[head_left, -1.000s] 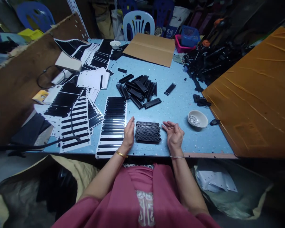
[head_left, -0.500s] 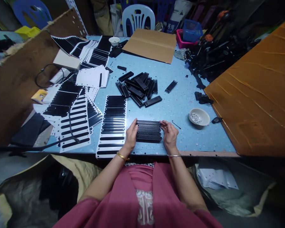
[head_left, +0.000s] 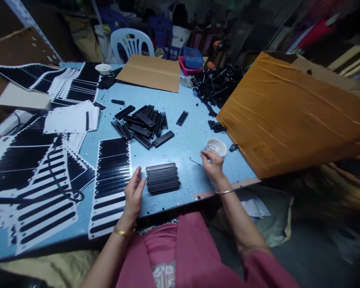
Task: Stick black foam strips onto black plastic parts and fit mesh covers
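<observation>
Several black strips with a mesh-like texture (head_left: 163,178) lie side by side near the table's front edge. My left hand (head_left: 134,194) is just left of them, open, its fingers stretched out and a small gap from the strips. At the near side of a small white bowl (head_left: 223,149) is my right hand (head_left: 213,166), its fingers loosely bent and apart, with nothing visible in them. Small shiny metal pieces (head_left: 213,148) lie in that bowl. A thin dark rod-like tool (head_left: 195,161) rests on the table between the strips and my right hand.
Beyond the strips lies a pile of black plastic bars (head_left: 144,122). Black-and-white sticker sheets (head_left: 111,180) cover the left side. A large brown carton (head_left: 288,116) bounds the right; flat cardboard (head_left: 150,72) lies at the back beside black parts (head_left: 213,84).
My right hand has left the strips and moved right to the bowl. My left hand has come slightly away from the strips' left ends. The camera view has turned right.
</observation>
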Tool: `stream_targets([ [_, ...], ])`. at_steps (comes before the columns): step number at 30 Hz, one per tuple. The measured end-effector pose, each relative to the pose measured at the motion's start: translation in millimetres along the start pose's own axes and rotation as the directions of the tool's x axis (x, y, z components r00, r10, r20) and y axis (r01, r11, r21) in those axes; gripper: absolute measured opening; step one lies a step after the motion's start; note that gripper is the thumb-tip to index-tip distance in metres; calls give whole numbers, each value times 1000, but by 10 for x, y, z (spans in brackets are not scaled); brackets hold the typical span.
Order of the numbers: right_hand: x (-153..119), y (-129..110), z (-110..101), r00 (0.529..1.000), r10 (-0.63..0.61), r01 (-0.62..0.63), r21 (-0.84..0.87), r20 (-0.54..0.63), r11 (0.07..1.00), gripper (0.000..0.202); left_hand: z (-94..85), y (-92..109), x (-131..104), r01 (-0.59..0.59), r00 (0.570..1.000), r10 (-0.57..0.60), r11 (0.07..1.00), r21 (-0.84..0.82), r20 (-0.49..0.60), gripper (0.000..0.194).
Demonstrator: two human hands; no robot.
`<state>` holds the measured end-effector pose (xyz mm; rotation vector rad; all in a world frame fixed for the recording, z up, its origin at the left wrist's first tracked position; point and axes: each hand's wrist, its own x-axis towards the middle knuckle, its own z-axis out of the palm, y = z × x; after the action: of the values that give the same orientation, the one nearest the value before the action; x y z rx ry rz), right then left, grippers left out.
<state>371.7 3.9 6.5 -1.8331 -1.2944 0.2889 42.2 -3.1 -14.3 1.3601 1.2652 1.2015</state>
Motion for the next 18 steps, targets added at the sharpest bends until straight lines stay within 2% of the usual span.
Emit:
stream_targets([
  [1, 172, 102, -173, 993, 5, 28, -278, 118, 960, 30, -46, 30, -35, -46, 999, 46, 996, 74, 4, 61],
  [2, 340, 200, -325, 987, 37, 23, -369, 156, 929, 30, -87, 54, -74, -108, 994, 107, 982, 158, 11, 63],
  [5, 744, 419, -575, 953, 99, 55, -482, 288, 874, 36, -159, 79, -182, -317, 947, 315, 883, 346, 62, 66],
  [8, 928, 509, -539, 897, 121, 137, -528, 425, 838, 40, -172, 60, -234, -428, 897, 433, 795, 429, 94, 65],
  [10, 963, 528, -451, 868, 135, 178, -554, 478, 814, 33, -174, 39, -236, -429, 893, 441, 776, 463, 89, 65],
  [13, 978, 539, -347, 842, 188, 194, -608, 506, 770, 22, -181, -9, -215, -385, 912, 404, 789, 479, 69, 64],
  [18, 972, 489, -347, 805, 216, 243, -639, 553, 730, 27, -200, -117, -206, -325, 931, 363, 808, 491, 17, 62],
])
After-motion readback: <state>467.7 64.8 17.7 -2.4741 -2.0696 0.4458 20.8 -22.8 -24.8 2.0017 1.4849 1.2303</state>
